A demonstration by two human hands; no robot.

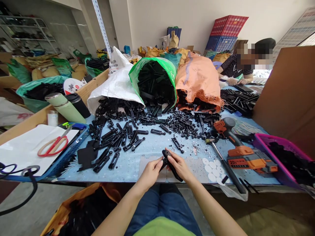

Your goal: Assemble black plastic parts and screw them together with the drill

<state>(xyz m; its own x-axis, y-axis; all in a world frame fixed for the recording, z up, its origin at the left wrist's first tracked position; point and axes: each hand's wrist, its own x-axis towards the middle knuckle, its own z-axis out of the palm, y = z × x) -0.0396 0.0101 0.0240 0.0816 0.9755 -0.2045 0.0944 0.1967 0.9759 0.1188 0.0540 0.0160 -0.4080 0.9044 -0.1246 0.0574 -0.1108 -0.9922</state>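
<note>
Close to the table's front edge, both my hands hold black plastic parts that meet at their ends. My left hand (152, 169) pinches one piece, mostly hidden by the fingers. In my right hand (179, 165) is a longer black plastic part (174, 170), slanting down to the right. The two seem to touch at the rounded top; whether they are joined I cannot tell. A single slotted black part (177, 145) lies just beyond my right hand. Left of my hands is a heap of similar slotted parts (115, 137). Small black pieces and screws (183, 124) are scattered farther back.
A white sack (118, 85), a green sack (134, 77) and an orange sack (199, 78) spill black parts. On the right lie a hammer (227, 170), an orange cordless drill (242, 154) and a pink basket (275, 160). Red scissors (55, 144) lie left. A co-worker (236, 67) works at far right.
</note>
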